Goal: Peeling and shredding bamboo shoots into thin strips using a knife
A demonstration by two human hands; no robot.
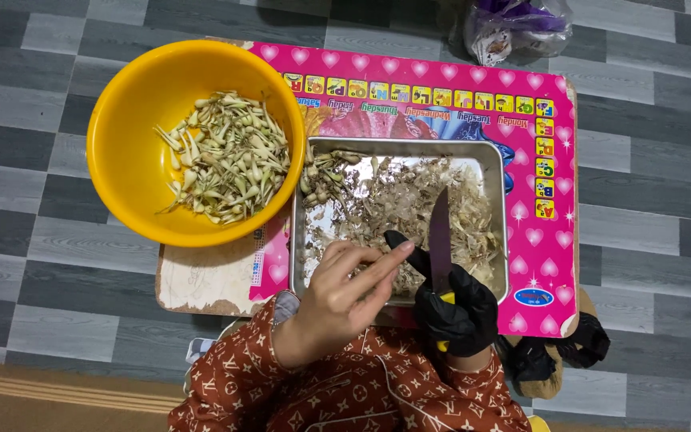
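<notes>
- Knife (440,240): clenched in the black-gloved right hand (456,308), blade pointing away from the person over the metal tray (497,160).
- Left hand (344,294): bare, grasping nothing, fingers extended at the tray's near edge, fingertips beside the glove.
- Metal tray: holds dry peelings (409,212) and a few flower buds (321,180); rests on a pink mat (549,264).
- Yellow bowl (125,152): just left of the tray, holding trimmed buds (229,156).

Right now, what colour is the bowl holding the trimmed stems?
Yellow-orange; the bowl shows best in the head view, left of the metal tray.
</notes>
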